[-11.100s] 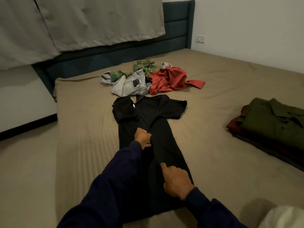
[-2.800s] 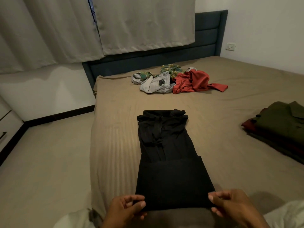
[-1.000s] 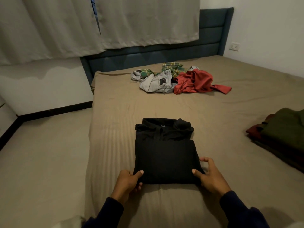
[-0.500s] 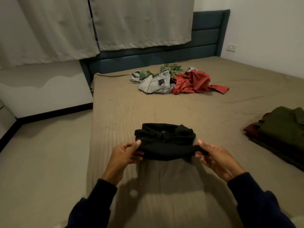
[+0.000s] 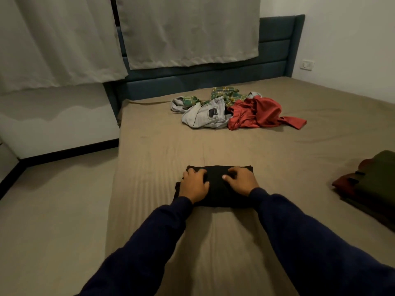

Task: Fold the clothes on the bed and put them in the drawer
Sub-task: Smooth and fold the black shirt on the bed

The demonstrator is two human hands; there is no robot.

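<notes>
Black garment (image 5: pixel 217 189), folded small, lies on the bed (image 5: pixel 154 167) at frame centre. Left hand (image 5: pixel 194 184) and right hand (image 5: pixel 240 180) press flat on it, fingers loosely spread, gripping nothing. Risk: soft bundle springs open once released; lifting one-handed could unfold it.

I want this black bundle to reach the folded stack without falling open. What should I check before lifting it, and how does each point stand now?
1. Black garment folded compact: ok, a small flat bundle on the bed.
2. Both hands on it: ok, left hand and right hand rest on top, fingers spread.
3. Fingers under the edges for a lift: not ok, both lie on top.
4. Loose ends tucked: cannot tell, the hands cover much of it.
5. Folded stack ready to receive: ok, olive piece on top, at the right.
6. Way across the bed: ok, the unfolded pile lies far off.
</notes>
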